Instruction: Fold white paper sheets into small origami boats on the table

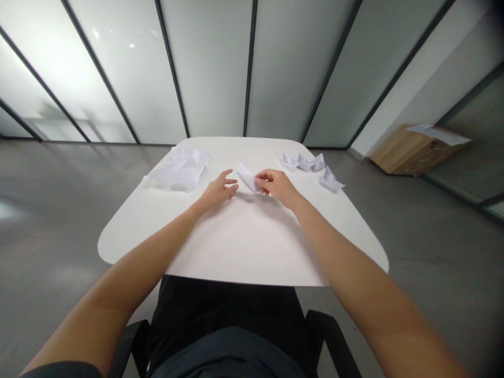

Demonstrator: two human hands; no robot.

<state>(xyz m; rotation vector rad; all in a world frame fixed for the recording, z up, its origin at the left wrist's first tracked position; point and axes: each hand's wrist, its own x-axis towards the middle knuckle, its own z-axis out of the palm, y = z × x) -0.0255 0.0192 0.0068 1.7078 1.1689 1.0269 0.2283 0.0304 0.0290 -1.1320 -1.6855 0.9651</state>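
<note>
From the head camera, the right hand (277, 186) pinches a small folded paper piece (247, 177), its fingers closed on the piece's near end above the white bench (236, 247). The left hand (218, 192) sits just beside it, fingers spread and holding nothing. Toward the far right corner lie two paper boats (305, 163) and, apart from them, a third paper boat (331, 180). These look finished; the piece in hand looks only part-folded. A crumpled paper sheet (179, 169) lies far left, unshaped.
</note>
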